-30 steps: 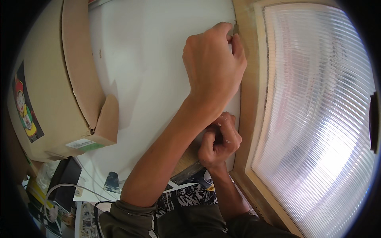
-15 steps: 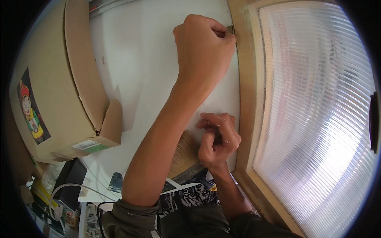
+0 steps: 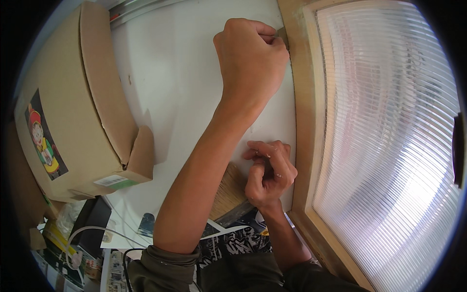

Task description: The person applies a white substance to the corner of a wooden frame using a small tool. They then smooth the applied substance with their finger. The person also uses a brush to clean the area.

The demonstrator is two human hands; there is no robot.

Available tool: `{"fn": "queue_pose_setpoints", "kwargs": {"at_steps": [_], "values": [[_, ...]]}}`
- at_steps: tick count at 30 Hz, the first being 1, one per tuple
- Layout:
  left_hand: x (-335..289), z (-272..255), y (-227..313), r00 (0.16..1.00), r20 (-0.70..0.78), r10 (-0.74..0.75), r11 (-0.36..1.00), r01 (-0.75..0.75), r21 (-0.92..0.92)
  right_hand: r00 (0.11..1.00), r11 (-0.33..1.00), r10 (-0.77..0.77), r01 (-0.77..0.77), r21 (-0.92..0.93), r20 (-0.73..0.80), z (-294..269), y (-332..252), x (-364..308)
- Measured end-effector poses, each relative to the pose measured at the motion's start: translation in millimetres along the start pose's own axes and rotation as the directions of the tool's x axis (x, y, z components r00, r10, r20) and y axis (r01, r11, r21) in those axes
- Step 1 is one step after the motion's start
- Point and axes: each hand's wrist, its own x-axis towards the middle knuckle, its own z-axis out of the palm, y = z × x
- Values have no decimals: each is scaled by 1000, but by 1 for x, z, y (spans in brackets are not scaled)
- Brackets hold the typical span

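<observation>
Thin grey-brown piece [image 3: 282, 34]: upper centre-right, at the inner edge of the wooden frame [image 3: 300, 121]; mostly covered by fingers. Left hand [image 3: 253, 51]: fingertips narrowed on the piece. Progress, as judged: handling at the edge looks under way; how much is done or left cannot be told. Right hand [image 3: 272, 173]: lower centre-right, half curled beside the frame, white flecks on fingers; inside shadowed, contents cannot be told. Ribbed translucent panel [image 3: 379, 146]: right, within the frame. Wooden board [image 3: 228, 192]: lower centre. White worktop [image 3: 170, 58]: beneath. Cardboard box [image 3: 78, 112]: left, flap outward.
</observation>
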Motion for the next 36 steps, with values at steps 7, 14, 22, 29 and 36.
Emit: {"fn": "queue_pose_setpoints", "kwargs": {"at_steps": [7, 14, 22, 29, 36], "values": [[2, 2, -2, 1000, -25, 9, 1000, -8, 29, 1000, 1000, -9, 9, 0, 1, 1, 0, 2], [6, 1, 2, 1000, 10, 10, 998, -11, 70, 1000, 1000, -5, 5, -5, 8, 1, 1, 2], [13, -2, 5, 998, 58, -20, 997, 15, 82, 1000, 1000, -4, 4, -1, 5, 1, 0, 2], [20, -2, 1, 997, 79, -18, 995, 10, 99, 1000, 1000, 6, -6, -4, 12, 0, -1, 3], [26, 0, -2, 993, 120, -12, 993, -3, 122, 1000, 1000, 0, 1, -19, 7, -1, 1, 2]]}}
